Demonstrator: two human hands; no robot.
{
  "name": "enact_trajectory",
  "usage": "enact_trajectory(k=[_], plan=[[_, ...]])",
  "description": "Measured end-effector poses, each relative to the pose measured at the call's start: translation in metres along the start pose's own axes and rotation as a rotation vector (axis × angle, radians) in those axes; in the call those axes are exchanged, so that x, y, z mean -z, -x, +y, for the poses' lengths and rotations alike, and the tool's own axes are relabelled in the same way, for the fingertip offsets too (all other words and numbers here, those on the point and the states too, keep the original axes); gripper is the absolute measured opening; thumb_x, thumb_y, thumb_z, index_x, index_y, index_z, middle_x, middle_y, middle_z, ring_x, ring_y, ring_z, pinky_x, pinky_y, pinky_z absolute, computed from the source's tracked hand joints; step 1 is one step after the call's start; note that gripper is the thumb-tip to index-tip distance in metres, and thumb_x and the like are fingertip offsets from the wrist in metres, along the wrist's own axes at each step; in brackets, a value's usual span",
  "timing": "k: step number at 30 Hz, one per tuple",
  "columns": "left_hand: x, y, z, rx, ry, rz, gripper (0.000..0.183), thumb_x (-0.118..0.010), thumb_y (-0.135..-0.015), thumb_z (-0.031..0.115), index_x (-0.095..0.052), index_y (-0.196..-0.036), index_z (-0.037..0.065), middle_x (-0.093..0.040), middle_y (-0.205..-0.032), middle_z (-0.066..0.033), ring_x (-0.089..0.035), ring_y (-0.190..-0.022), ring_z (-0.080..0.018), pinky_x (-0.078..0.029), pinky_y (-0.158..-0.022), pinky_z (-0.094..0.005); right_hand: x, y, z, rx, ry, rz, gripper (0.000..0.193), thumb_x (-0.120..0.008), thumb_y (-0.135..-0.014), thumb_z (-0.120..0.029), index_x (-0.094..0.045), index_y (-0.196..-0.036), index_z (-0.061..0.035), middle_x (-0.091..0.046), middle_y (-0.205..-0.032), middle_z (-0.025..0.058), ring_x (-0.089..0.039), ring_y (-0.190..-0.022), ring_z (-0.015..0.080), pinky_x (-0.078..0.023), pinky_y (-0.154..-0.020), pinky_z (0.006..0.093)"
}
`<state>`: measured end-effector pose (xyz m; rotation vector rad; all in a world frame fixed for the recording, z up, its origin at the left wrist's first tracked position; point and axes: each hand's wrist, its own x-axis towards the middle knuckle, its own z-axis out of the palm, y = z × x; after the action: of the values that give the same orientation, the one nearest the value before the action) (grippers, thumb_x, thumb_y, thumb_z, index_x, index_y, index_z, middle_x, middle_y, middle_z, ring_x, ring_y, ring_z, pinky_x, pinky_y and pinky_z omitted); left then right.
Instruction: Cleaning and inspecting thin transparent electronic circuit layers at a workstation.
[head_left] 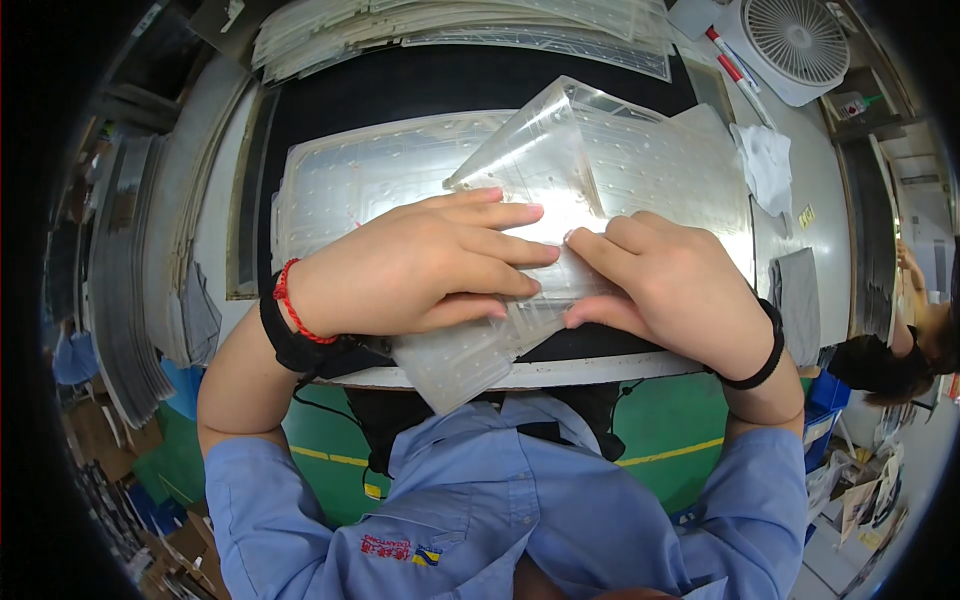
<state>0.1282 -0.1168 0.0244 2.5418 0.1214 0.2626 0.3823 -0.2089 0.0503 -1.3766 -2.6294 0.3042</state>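
Left grip and right grip down on a bent clear sheet

The left grip is released: palm down, fingers spread over the plastic, clasping nothing. The right grip is half curled, its index finger and thumb apart on the sheet; whether any plastic is pinched between them I cannot tell. The flat left palm probably keeps the springy sheet from opening, while the bent right fingers seem placed to press locally.

The sheet lies under and between both, rising in a cone-like fold just beyond them. Nearer the body, a clear flap juts out below the left grip, past the front edge of the surface.

Beneath and around the grips lie flat clear sheets, on a black mat that perhaps guards them from scratches. Farther off, straight ahead, is a stack of sheets, seemingly parked clear of the hands. Beyond the right grip are a white cloth, red-ended pens and a fan.
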Motion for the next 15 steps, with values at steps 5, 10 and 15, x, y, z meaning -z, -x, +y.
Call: enact_trajectory(k=[5, 10, 15], plan=[[-0.0006, 0.0001, 0.0001, 0.004, -0.004, 0.001, 0.026, -0.072, -0.086, 0.021, -0.070, -0.109, 0.009, -0.062, -0.135, -0.0059, -0.046, -0.138, -0.0338, -0.035, -0.113, -0.0540, -0.0009, 0.0011, 0.0010, 0.012, -0.014, 0.022, 0.056, -0.073, -0.078, -0.047, -0.065, -0.117, -0.0073, -0.061, -0.086, 0.0072, -0.063, -0.080, 0.0268, -0.052, -0.066, 0.0365], [-0.0005, 0.0002, -0.0011, -0.005, 0.004, 0.006, 0.026, -0.072, -0.086, 0.021, -0.070, -0.109, 0.009, -0.062, -0.136, -0.0057, -0.045, -0.138, -0.0336, -0.035, -0.113, -0.0540, 0.0018, 0.0022, 0.0010, 0.012, -0.005, -0.005, 0.055, -0.073, -0.079, -0.046, -0.065, -0.116, -0.0077, -0.062, -0.086, 0.0069, -0.064, -0.081, 0.0268, -0.052, -0.066, 0.0366], [-0.0005, 0.0003, -0.0009, 0.000, 0.012, 0.004, 0.026, -0.073, -0.086, 0.021, -0.071, -0.109, 0.009, -0.062, -0.136, -0.0057, -0.045, -0.138, -0.0333, -0.035, -0.113, -0.0539, 0.0016, 0.0021, 0.0017, 0.025, -0.005, -0.002, 0.054, -0.073, -0.078, -0.046, -0.065, -0.116, -0.0078, -0.062, -0.086, 0.0069, -0.064, -0.081, 0.0269, -0.051, -0.066, 0.0365]])
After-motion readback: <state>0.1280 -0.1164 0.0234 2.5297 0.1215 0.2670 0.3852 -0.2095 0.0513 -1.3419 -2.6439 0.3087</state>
